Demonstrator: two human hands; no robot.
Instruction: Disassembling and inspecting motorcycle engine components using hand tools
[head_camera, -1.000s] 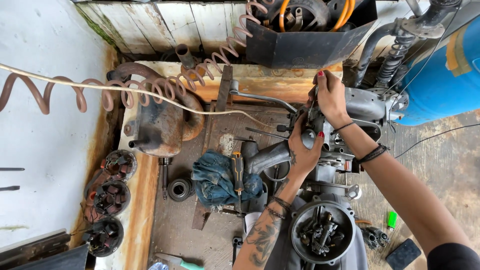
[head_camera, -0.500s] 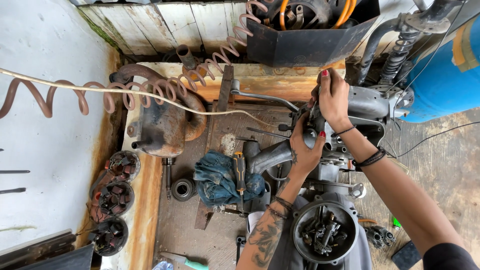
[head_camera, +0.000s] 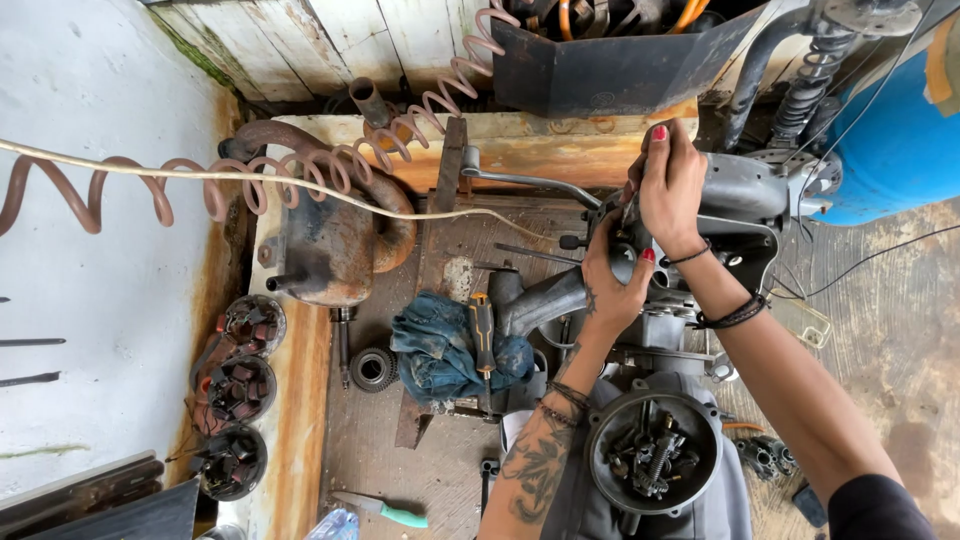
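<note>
Engine casing (head_camera: 655, 340) partly stripped, clutch side open; both hands, left hand (head_camera: 612, 275) and right hand (head_camera: 672, 185), pinch a small fitting above it; blue rag (head_camera: 440, 350) lies just left.

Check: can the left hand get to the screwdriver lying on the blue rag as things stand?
Probably yes. The screwdriver lies exposed on top of the blue rag, just beside the left forearm, nothing covering it. But the left hand is gripping the engine part and would have to let go first.
</note>
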